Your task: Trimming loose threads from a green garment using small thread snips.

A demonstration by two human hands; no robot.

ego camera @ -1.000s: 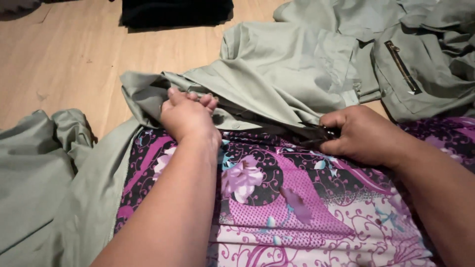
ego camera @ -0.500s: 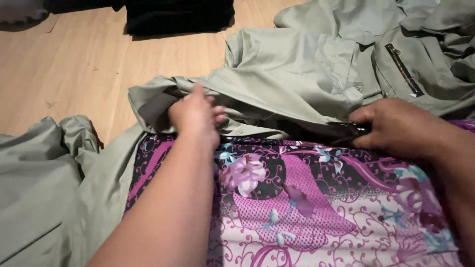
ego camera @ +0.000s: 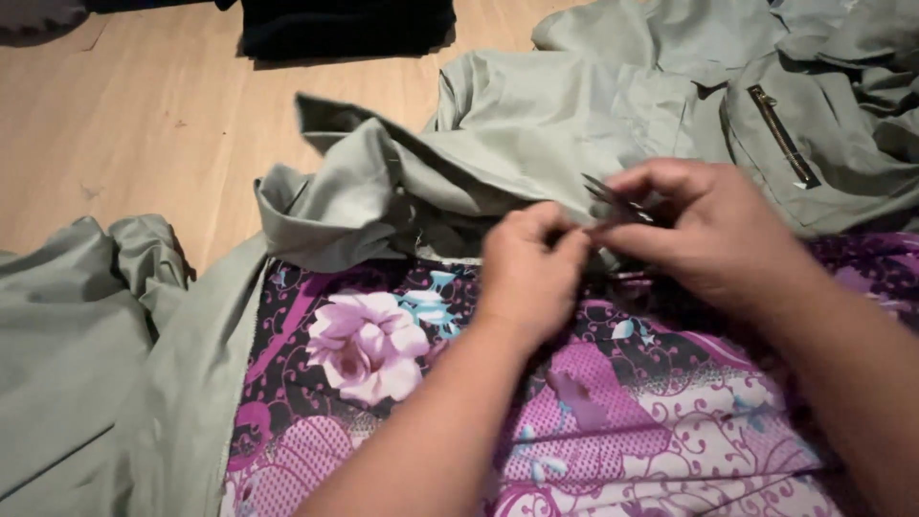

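A light wooden floor [ego camera: 144, 124] carries everything here. Its bare boards show in the upper left part of the view. On it lies a purple, pink and black floral cloth [ego camera: 383, 383], spread flat toward the near edge of the view. Pale green fabric [ego camera: 536, 134] lies crumpled across the floor beyond the floral cloth, and more of it is bunched along the left side. A dark, folded cloth [ego camera: 345, 24] sits on the boards at the far edge.
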